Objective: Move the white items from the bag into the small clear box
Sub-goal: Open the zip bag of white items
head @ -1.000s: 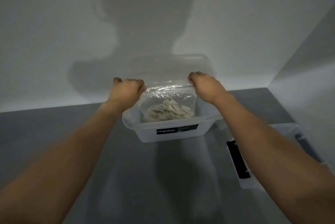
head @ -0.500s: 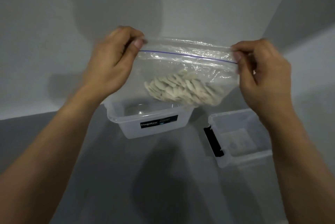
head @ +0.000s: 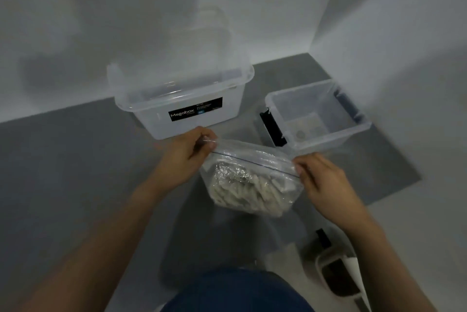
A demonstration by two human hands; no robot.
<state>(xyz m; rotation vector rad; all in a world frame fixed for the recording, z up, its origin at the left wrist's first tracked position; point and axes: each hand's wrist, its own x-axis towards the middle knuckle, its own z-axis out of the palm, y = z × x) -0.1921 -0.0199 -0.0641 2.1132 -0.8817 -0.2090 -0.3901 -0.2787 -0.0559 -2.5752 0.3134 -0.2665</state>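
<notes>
A clear zip bag [head: 265, 160] full of white items [head: 247, 192] hangs between my hands above the grey mat. My left hand [head: 187, 157] pinches the bag's top left corner. My right hand [head: 321, 180] pinches its top right corner at the zip strip. The small clear box [head: 353, 122] with black latches stands open behind and to the right of the bag, with only small bits on its bottom. The bag's zip line looks closed.
A larger clear box [head: 182, 109] with a black "Megabox" label stands at the back left against the white wall. Another white wall closes the right side. A white and dark object [head: 338, 276] lies at the lower right beside my blue-clad knee [head: 235, 291].
I lifted the bag out of the large box, then brought it down and toward me. My view has tilted down, and the small box is now fully in sight.
</notes>
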